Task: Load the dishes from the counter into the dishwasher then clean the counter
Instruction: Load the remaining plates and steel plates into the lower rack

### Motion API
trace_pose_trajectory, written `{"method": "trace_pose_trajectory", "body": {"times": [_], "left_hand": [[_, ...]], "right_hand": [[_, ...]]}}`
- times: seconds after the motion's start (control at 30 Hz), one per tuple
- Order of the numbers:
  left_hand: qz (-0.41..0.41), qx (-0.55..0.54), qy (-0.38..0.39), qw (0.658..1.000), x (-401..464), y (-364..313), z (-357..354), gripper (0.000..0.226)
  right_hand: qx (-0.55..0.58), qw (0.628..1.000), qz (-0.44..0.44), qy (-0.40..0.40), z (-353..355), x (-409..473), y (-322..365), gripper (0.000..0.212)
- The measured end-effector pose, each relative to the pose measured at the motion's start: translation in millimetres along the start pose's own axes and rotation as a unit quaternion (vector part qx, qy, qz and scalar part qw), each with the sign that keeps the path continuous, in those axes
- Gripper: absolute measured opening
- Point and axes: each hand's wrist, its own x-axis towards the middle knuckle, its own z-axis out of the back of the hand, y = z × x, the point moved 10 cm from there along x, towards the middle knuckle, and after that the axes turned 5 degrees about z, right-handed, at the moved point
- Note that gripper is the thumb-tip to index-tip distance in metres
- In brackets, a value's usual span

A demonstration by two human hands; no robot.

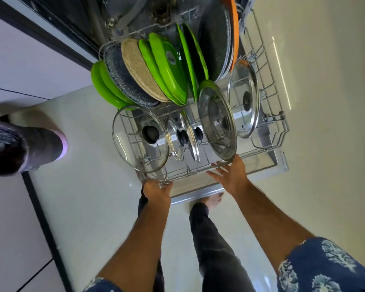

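Two hands meet the front rail of the dishwasher rack [268, 145]: the left hand [156, 189] has its fingers curled round the rail, the right hand [233, 172] lies on it with fingers spread flat. Just beyond the fingers stand glass lids [217, 123]; farther back, green plates [169, 70] and pans [216, 39].

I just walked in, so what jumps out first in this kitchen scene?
Bright green plates stand on edge at the back of the pulled-out dishwasher rack, with glass lids propped up in front. Both hands are at the rack's near edge: the left hand grips it, the right hand rests open against it.
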Motion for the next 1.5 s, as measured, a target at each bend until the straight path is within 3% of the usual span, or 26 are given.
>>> {"method": "trace_pose_trajectory", "body": {"times": [0.13,0.3,0.47,0.57,0.7,0.83,0.93,1.07,1.23,1.33,1.5], "left_hand": [[0.012,-0.104,0.061,0.993,11,-11,-24,0.047],[-0.013,-0.094,0.090,0.991,-24,-62,-57,0.014],[-0.013,-0.051,0.107,0.993,-29,-87,-76,0.024],[-0.007,-0.062,0.105,0.993,-20,-91,-79,0.043],[-0.015,-0.051,0.122,0.991,-18,-96,-91,0.041],[-0.059,0.034,0.185,0.980,-26,-109,-126,0.048],[-0.097,0.042,0.171,0.980,-24,-130,-139,0.024],[-0.171,0.100,0.186,0.962,-30,-160,-158,0.042],[-0.097,-0.017,0.215,0.972,-27,-177,-178,0.034],[-0.107,-0.034,0.246,0.963,-32,-191,-196,0.037],[-0.124,-0.011,0.230,0.965,-27,-228,-217,0.055]], "right_hand": [[-0.001,1.000,0.009,-0.006,-20,7,14,0.030],[-0.012,1.000,0.023,0.012,-72,13,37,0.021],[-0.021,1.000,0.019,0.008,-83,24,32,0.038],[-0.029,0.999,0.024,0.004,-86,31,35,0.036],[-0.054,0.998,0.041,0.013,-102,35,60,0.032],[-0.073,0.995,0.056,0.049,-131,42,95,0.030],[-0.093,0.992,0.052,0.069,-148,44,99,0.032],[-0.094,0.989,0.057,0.099,-176,51,107,0.020],[-0.086,0.990,0.055,0.093,-196,59,104,0.028],[-0.091,0.988,0.064,0.103,-216,66,118,0.037],[-0.098,0.988,0.053,0.106,-262,69,142,0.020]]}}
